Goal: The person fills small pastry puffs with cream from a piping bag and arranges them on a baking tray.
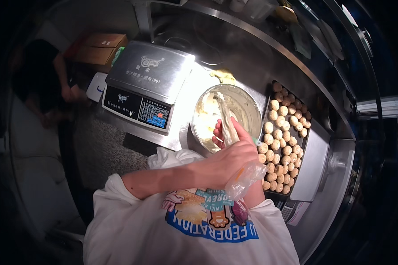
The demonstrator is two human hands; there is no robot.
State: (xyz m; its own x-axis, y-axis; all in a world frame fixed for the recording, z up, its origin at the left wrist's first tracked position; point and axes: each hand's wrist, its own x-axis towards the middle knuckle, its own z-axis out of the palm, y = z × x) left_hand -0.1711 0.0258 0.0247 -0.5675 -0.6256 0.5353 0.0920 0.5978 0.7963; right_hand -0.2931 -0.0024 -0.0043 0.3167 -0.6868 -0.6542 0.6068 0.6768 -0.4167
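Both my hands are over the steel mixing bowl, whose inside is smeared with pale cream. My right hand wraps from below around a long, narrow, cream-coated piece, which looks like part of a plastic piping bag. Its far end points into the bowl. Crossing over the right wrist, my left hand appears closed around the near part; its fingers are mostly hidden. Clear crumpled plastic hangs out below it. A pale green handle end shows at the bowl's rim beside my right hand.
Right of the bowl, a dark tray holds many round browned pastries. A digital scale stands at the left, with a yellow cloth behind the bowl. Another person and a cardboard box are farther left.
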